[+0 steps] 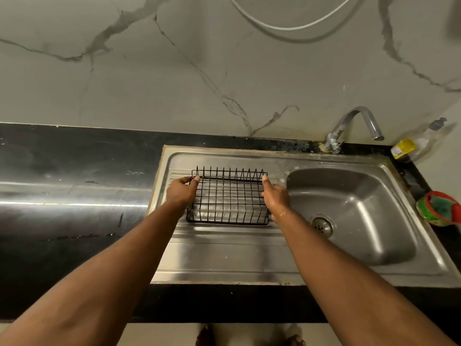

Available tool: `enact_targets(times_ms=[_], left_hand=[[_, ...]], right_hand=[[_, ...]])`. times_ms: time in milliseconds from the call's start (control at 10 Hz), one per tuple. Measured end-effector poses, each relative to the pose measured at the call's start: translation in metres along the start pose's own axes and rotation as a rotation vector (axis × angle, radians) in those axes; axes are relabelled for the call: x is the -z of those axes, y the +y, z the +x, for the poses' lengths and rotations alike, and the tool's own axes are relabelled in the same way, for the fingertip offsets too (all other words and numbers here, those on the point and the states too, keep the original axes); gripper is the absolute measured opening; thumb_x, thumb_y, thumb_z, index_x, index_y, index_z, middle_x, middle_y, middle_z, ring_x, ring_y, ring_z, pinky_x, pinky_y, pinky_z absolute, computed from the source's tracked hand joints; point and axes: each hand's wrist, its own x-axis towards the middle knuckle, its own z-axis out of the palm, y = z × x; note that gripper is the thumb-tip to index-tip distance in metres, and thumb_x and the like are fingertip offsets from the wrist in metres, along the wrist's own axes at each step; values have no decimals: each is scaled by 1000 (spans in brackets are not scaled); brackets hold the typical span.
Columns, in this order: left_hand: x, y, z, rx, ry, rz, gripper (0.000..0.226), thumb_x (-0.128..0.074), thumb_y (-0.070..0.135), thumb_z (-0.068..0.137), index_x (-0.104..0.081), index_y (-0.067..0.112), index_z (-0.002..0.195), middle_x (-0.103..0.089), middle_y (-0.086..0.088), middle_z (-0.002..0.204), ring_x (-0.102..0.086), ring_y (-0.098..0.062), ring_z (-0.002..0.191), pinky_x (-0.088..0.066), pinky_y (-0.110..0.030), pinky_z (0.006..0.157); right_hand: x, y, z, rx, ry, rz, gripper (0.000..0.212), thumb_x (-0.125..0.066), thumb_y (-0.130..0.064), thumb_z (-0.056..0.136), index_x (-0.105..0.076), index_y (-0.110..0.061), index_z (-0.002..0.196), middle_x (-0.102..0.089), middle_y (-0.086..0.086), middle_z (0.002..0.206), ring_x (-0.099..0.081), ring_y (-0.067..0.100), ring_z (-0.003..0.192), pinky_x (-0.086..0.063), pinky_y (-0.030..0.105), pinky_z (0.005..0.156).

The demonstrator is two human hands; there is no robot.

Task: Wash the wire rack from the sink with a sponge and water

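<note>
Left hand [182, 193] gripping left end of black wire rack [228, 199], thumb over top rim, fingers curling round side wires. Right hand [274, 196] gripping right end, thumb lying along rim. Rack sitting on ribbed steel drainboard [224, 248], just left of stainless-steel sink basin [374, 196]. Round drain strainer [322, 227] sitting in basin floor. Red-rimmed holder [456, 211] at right counter edge containing green sponge [440, 208]. Beyond: curved chrome tap [356, 116] standing, yellow-labelled clear bottle [414, 146] leaning in corner.

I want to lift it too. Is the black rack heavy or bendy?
Probably light: the rack is thin open wire. Likely stiff, since its grid looks straight. It may slide easily on the smooth steel drainboard.
</note>
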Motion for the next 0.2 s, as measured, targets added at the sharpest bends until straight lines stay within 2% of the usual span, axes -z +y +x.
enact_targets(times_ms=[100,200], left_hand=[[-1,1,-2,-28,17,37,59,-58,53,102,-57,15,147,-61,-11,146,-58,-33,133,-49,-46,110],[-2,3,-4,-41,14,88,63,-58,52,102,-52,11,149,-60,-15,146,-59,-35,131,-49,-50,110]], right_hand=[[2,-1,-1,14,-26,-6,63,-46,-69,99,-69,-10,97,-73,8,98,-67,27,93,-48,30,70],[6,-7,-6,39,-8,-71,49,-52,-61,101,-60,-16,120,-66,5,114,-61,24,98,-46,32,80]])
